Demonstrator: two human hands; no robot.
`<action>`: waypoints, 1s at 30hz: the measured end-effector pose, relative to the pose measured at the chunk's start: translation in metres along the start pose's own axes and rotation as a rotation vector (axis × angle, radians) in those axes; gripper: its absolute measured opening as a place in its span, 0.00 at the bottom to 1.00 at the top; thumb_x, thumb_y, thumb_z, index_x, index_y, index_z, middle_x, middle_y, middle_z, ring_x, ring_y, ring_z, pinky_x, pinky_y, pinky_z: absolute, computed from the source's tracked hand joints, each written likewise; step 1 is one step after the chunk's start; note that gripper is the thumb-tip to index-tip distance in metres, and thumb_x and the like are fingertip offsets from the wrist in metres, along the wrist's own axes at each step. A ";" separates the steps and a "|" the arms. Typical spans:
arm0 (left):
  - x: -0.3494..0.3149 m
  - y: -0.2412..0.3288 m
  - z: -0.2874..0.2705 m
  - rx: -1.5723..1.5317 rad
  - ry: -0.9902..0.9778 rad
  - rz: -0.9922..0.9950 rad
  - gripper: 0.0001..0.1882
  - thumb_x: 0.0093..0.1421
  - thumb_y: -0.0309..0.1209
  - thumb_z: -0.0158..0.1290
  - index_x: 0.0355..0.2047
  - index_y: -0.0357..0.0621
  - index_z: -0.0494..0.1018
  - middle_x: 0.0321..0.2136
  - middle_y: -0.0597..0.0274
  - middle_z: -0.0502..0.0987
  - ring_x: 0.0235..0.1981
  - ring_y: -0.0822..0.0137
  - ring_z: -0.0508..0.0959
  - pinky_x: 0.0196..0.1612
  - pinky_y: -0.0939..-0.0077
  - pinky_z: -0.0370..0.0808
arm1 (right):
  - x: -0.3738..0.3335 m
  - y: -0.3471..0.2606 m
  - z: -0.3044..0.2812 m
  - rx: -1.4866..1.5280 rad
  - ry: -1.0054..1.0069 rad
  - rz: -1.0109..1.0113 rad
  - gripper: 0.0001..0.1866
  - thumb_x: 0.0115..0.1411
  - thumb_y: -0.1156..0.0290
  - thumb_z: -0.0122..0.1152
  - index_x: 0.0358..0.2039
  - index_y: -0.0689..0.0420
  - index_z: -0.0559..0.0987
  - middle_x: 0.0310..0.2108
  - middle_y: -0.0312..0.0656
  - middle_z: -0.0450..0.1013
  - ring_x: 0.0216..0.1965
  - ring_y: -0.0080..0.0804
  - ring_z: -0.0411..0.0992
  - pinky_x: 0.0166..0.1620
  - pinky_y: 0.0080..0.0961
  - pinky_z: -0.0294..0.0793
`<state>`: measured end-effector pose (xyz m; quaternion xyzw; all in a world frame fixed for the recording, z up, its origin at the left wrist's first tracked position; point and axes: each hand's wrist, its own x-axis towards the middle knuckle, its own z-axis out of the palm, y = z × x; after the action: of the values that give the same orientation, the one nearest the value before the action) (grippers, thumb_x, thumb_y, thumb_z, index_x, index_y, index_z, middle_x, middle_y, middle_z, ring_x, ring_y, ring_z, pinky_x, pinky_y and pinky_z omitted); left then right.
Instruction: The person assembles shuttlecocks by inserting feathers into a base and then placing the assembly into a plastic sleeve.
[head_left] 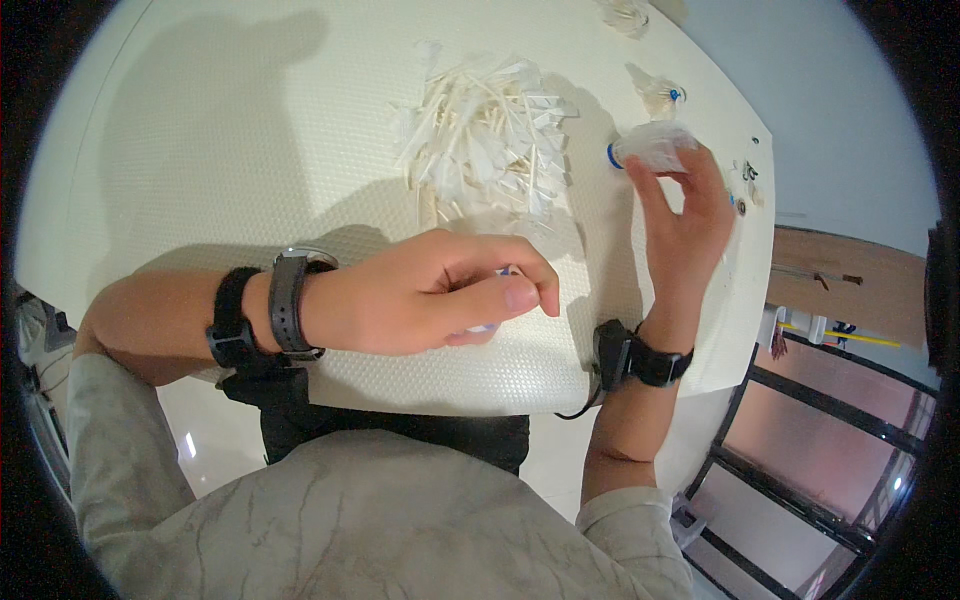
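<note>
My left hand (440,290) is closed in front of me, its thumb pressed against the curled forefinger. A small white-and-blue thing (480,328) shows between its fingers, mostly hidden. Out to the right, my right hand (690,205) pinches a white shuttlecock (655,147) between thumb and fingers. That shuttlecock lies on its side, its blue-banded end pointing left. A heap of loose white feathers (490,130) covers the table beyond my left hand.
Another shuttlecock (658,92) with blue at its base lies past my right hand, and white feathered pieces (625,15) lie farther back. Small dark bits (748,172) sit near the right edge of the textured white table (200,170). A dark-framed rack (800,440) stands right.
</note>
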<state>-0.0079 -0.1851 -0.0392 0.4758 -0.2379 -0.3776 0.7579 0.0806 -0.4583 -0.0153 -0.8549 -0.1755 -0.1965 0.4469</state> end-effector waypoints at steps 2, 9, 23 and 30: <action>-0.001 0.000 -0.001 -0.047 0.009 0.004 0.26 0.80 0.50 0.44 0.56 0.37 0.72 0.29 0.73 0.61 0.23 0.80 0.63 0.26 0.81 0.62 | 0.001 0.006 0.000 -0.204 -0.053 0.033 0.17 0.54 0.76 0.82 0.42 0.61 0.84 0.50 0.47 0.83 0.44 0.32 0.82 0.50 0.30 0.83; -0.001 0.002 0.000 -0.069 0.002 -0.008 0.25 0.80 0.49 0.44 0.56 0.38 0.72 0.28 0.74 0.62 0.23 0.80 0.62 0.26 0.81 0.61 | 0.004 0.002 -0.011 -0.368 -0.053 -0.008 0.16 0.57 0.71 0.81 0.41 0.62 0.84 0.46 0.45 0.84 0.42 0.33 0.82 0.49 0.28 0.81; -0.002 -0.003 -0.001 -0.067 0.016 0.054 0.26 0.80 0.51 0.45 0.58 0.37 0.71 0.28 0.72 0.61 0.23 0.80 0.64 0.26 0.81 0.63 | 0.002 -0.021 -0.015 0.421 0.322 0.035 0.15 0.62 0.75 0.76 0.48 0.63 0.82 0.47 0.48 0.84 0.53 0.35 0.81 0.53 0.33 0.81; 0.000 -0.007 -0.003 0.042 0.099 0.028 0.19 0.77 0.42 0.53 0.57 0.39 0.72 0.32 0.70 0.75 0.27 0.76 0.74 0.31 0.75 0.73 | -0.022 -0.045 0.004 0.738 -0.471 -0.039 0.20 0.53 0.62 0.85 0.37 0.58 0.81 0.43 0.56 0.84 0.48 0.47 0.82 0.49 0.37 0.80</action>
<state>-0.0081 -0.1848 -0.0471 0.5066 -0.2146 -0.3377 0.7637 0.0412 -0.4332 0.0036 -0.6558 -0.3472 0.0712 0.6666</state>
